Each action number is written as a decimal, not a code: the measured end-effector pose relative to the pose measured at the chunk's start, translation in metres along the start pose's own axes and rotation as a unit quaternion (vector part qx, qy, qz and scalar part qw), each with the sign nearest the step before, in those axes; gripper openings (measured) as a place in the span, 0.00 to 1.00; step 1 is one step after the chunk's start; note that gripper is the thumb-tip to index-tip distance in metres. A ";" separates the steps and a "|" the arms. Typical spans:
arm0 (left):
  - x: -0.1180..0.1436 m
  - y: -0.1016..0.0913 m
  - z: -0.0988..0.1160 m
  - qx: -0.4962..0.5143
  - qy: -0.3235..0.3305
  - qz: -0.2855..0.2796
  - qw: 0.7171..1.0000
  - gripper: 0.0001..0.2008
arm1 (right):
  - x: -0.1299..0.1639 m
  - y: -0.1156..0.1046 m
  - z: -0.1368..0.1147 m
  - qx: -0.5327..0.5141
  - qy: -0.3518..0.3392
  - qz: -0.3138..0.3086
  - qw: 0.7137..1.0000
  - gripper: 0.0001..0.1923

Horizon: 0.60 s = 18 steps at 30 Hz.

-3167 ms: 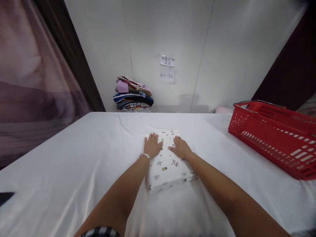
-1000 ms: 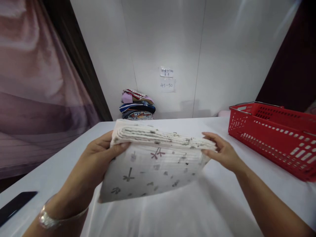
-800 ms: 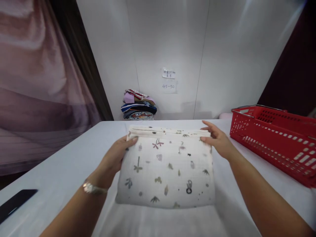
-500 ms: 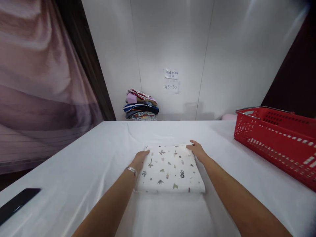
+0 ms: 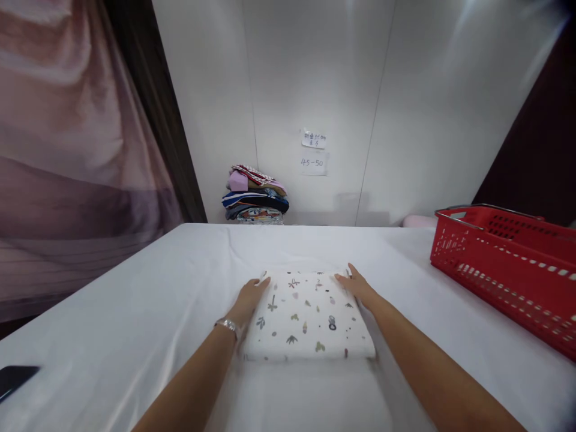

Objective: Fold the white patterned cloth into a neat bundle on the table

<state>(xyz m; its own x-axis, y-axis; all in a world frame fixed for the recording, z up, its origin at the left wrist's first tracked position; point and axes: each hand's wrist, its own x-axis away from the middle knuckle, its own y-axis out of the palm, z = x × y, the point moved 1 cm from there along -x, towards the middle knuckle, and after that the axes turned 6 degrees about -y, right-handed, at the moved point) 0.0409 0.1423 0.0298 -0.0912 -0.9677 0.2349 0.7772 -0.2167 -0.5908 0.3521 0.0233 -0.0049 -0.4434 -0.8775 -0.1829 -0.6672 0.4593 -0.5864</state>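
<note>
A white folded cloth printed with small leaf and plant shapes lies flat in front of me. At its far left corner, my left hand grips the side edge, thumb on top; a silvery band circles that wrist. My right hand has the far right corner between its thumb, which rests on the print, and fingers reaching past the edge. The undersides of both hands are hidden.
A white-covered table spreads around the cloth. To the right stands a red perforated basket with metal handles. Stacked folded fabrics sit beyond the far edge by the wall. A dark flat device lies at the left.
The view has shifted slightly, so the dark device sits farther out of frame. Both hands stay at the cloth's far corners; the right thumb reaches a little farther inward over the print.
</note>
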 end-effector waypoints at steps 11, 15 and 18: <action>0.057 -0.003 -0.023 -0.038 0.028 -0.038 0.998 0.32 | 0.068 -0.016 -0.021 -0.104 0.100 -0.079 0.986 0.45; 0.061 0.002 -0.023 -0.055 0.053 -0.033 0.997 0.31 | 0.074 -0.013 -0.011 -0.142 0.097 -0.046 0.984 0.43; 0.064 0.003 -0.024 -0.070 0.049 -0.033 0.996 0.31 | 0.075 -0.010 -0.002 -0.110 0.085 -0.031 0.990 0.41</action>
<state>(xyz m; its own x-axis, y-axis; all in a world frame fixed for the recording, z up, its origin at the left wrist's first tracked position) 0.0223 0.0764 0.0245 -0.2047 -0.9574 0.2039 0.6739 -0.2889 -0.6800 0.3248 -0.0469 -0.0110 -0.4788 -0.8779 -0.0060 -0.8022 0.4403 -0.4032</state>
